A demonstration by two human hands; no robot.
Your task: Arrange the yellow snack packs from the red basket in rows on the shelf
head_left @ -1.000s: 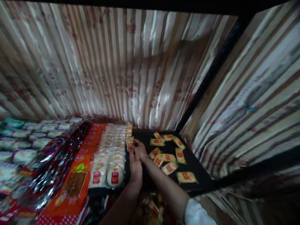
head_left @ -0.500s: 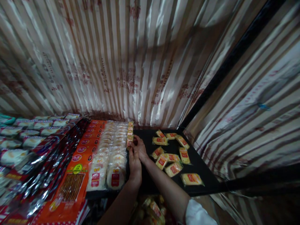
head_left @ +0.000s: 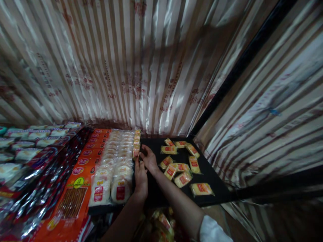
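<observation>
A narrow column of small yellow wrapped snack cakes [head_left: 136,138] runs along the right side of the clear-wrapped rice crackers [head_left: 121,193]. My left hand [head_left: 140,178] reaches up to the near end of that column, fingers stretched out and their tips touching the nearest pack. Just right of the same pack is my right hand [head_left: 150,160], its fingers loosely bent and apart, with no pack visible in it. Several more yellow snack cakes [head_left: 183,179] lie scattered on the black board [head_left: 161,191] to the right.
Orange bags of stick snacks [head_left: 73,201] overlap left of the rice crackers. Dark red shiny packs [head_left: 52,174] and white-topped packs [head_left: 27,154] fill the far left. More yellow packs [head_left: 164,223] sit below the board's front edge. Striped sheeting [head_left: 141,67] hangs behind, beside a black post [head_left: 242,67].
My right hand has drawn slightly away from the nearest pack, and its fingers have loosened. My left hand stays at the pack's near end. The view has shifted slightly right.
</observation>
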